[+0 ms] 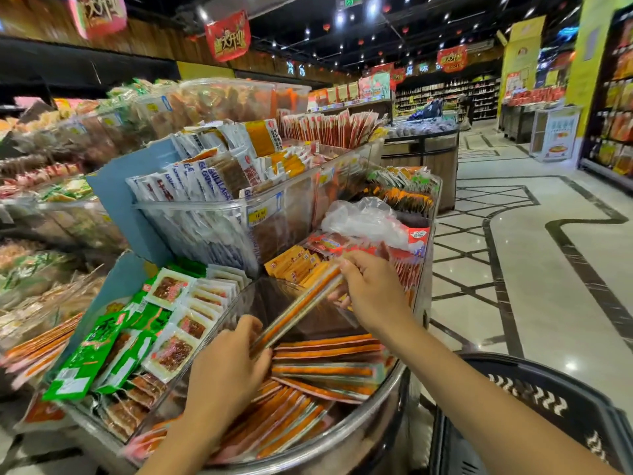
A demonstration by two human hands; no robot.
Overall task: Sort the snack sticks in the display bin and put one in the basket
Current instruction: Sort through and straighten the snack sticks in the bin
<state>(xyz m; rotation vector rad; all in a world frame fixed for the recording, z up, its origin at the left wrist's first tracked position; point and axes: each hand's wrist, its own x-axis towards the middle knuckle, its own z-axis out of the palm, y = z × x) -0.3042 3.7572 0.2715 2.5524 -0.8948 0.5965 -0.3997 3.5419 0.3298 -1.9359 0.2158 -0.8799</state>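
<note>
Nearest us, below and to the right of the right hand (pixel 373 289), stands the black basket (pixel 534 392) with white zigzag marks on its side, apart from both hands. Just under the left hand (pixel 226 365) we see the display bin (pixel 359 416), its rounded metal rim curving in front, filled with long orange snack sticks (pixel 325 351) lying flat in clear wrappers. Between the hands one snack stick (pixel 301 306) is raised aslant above the pile: the left hand curls its fingers round the lower end, and the right hand pinches the upper end between thumb and fingertips. Left of the left hand lie green packets (pixel 89 354) and windowed white packets (pixel 174 347); their print is too blurred for us to read. Beyond the right hand sit yellow packets (pixel 294 264) and crumpled clear bags (pixel 363 217). Further up, a yellow price tag (pixel 262 214) reads 10.90 on a clear tub (pixel 205 228) of white packs (pixel 185 186) lettered in blue, of which we make out only GULI. Far off hang red signs (pixel 227 36) with Chinese characters
</note>
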